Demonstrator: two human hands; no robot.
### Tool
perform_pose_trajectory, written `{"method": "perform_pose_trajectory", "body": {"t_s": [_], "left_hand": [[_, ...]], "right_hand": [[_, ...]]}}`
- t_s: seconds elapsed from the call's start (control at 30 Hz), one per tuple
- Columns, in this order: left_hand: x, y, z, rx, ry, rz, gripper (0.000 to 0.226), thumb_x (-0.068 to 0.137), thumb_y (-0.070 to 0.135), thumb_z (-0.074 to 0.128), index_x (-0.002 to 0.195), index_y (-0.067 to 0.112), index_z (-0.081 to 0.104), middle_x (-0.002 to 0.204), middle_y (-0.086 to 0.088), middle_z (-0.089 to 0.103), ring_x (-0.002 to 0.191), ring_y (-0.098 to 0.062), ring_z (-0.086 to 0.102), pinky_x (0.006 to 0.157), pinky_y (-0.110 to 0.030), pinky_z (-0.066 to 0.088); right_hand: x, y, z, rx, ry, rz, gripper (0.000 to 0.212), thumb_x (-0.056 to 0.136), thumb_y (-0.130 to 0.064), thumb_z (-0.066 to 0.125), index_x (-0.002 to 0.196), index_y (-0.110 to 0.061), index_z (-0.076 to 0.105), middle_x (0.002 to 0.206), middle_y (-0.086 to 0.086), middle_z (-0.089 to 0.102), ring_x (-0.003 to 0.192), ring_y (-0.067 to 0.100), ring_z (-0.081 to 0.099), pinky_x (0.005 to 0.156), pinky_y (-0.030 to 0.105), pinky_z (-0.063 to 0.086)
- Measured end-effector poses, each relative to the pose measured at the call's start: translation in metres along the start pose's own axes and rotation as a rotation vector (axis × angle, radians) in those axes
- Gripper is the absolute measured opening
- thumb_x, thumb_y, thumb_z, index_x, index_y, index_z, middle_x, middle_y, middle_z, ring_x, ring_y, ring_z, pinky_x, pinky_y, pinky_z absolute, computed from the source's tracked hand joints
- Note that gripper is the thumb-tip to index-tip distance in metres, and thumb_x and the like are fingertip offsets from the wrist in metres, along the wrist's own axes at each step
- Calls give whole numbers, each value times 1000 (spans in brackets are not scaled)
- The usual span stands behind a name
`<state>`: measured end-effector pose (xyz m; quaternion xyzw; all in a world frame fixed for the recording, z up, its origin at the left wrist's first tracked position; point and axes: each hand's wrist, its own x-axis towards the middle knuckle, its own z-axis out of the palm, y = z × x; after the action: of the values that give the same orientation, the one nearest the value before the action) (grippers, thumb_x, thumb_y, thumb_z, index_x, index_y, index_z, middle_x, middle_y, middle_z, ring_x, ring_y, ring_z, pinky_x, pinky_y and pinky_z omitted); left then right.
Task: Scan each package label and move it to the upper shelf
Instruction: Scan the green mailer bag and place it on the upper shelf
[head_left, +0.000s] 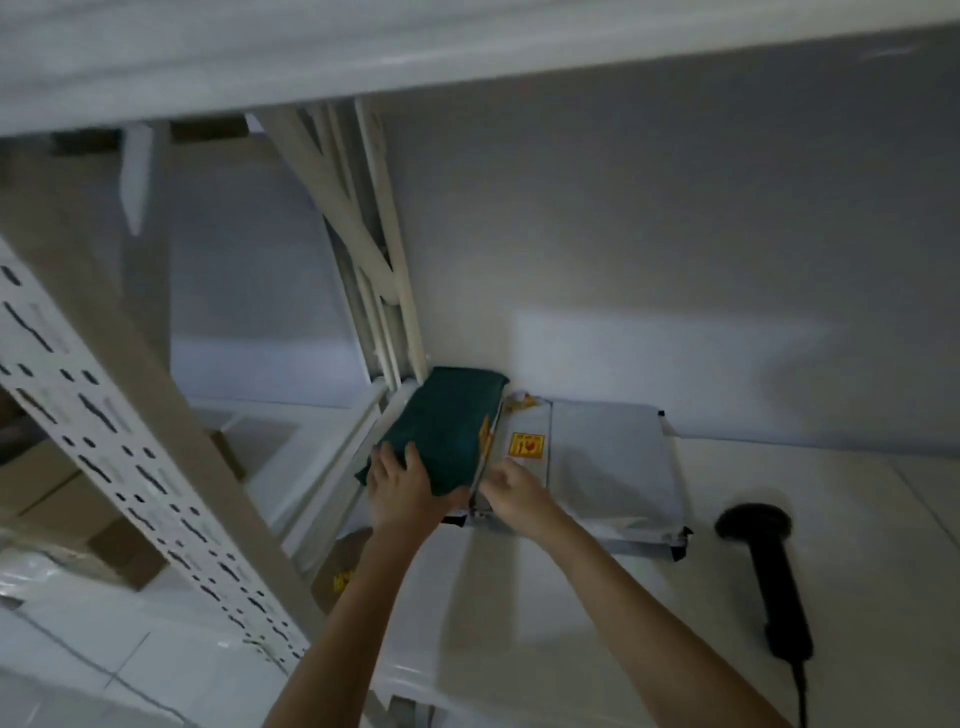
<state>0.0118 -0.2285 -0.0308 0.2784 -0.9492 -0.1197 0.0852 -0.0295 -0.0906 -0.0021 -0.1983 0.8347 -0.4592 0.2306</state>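
Note:
A dark green package (447, 426) lies at the back left of the white shelf (519, 597), against the upright. My left hand (402, 488) rests flat on its near end, fingers spread over it. Beside it on the right lies a grey-white mailer bag (608, 457) with a yellow sticker (526, 445). My right hand (511, 493) pinches the near left edge of that mailer, fingers closed on it. A black handheld scanner (769, 571) lies on the shelf at the right, away from both hands, its cable running off the bottom.
A perforated white upright (104, 431) slants across the left. Cross braces (363, 249) stand behind the green package. Another shelf board (467, 47) hangs overhead. Cardboard boxes (62, 499) sit lower left, over a tiled floor.

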Motion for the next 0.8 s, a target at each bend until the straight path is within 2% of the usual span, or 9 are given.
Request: {"method": "perform_pose_trajectory", "body": {"t_s": [0.07,0.2,0.3,0.4,0.5,0.6,0.63,0.73,0.8], "left_hand": [[12,-4,4,41,9,32,114,67,74,59,148,7,14,155,-25,11,145,-36,10,117,-42,14],[28,-5,10,168,25,101,116,64,79,54,148,9,15,154,-26,16,144,-38,14,116,-46,10],[36,-3,15,214,-37,82,110,66,79,52,149,17,16,153,-26,18,142,-42,16,115,-51,9],[39,0,20,284,-70,82,99,72,78,46,149,24,16,154,-25,19,140,-45,19,114,-52,14],[39,-1,23,352,-44,122,87,81,72,39,150,26,13,154,-25,19,139,-48,20,113,-54,15],[33,-3,25,370,-13,203,65,93,59,30,150,31,15,154,-22,24,138,-46,25,112,-52,20],[30,-3,24,354,7,234,57,96,53,30,149,33,21,152,-21,30,136,-45,31,111,-51,23],[28,-2,10,202,123,279,39,94,35,45,130,27,57,122,-19,65,105,-42,63,92,-50,49],[25,2,-9,50,225,268,33,92,30,52,121,21,65,98,-18,74,80,-37,70,76,-43,54]], "right_hand": [[17,-6,13,85,60,48,26,96,-15,41,69,-18,40,67,-1,38,59,10,38,57,24,29],[37,-15,23,203,117,127,34,95,-11,38,63,-24,37,58,-4,37,53,9,37,49,21,27],[44,-19,27,252,114,169,25,94,-14,39,71,-16,47,68,4,47,63,16,46,58,27,33],[46,-16,27,294,107,211,19,94,-16,40,82,-4,48,71,10,39,65,20,41,64,30,29],[49,-11,25,337,100,221,25,94,-16,42,95,6,55,78,14,43,75,22,43,68,30,34],[53,-7,21,389,123,236,32,93,-14,43,106,13,56,85,38,51,81,24,47,78,43,49],[53,-6,19,414,127,245,34,94,-13,43,111,14,54,88,37,54,79,24,51,80,43,51],[54,0,8,526,114,255,24,96,-14,40,90,-3,60,78,9,62,69,18,60,69,29,53],[50,2,-1,593,119,254,24,97,-18,42,79,-13,57,79,3,61,72,16,61,69,27,52]]}}
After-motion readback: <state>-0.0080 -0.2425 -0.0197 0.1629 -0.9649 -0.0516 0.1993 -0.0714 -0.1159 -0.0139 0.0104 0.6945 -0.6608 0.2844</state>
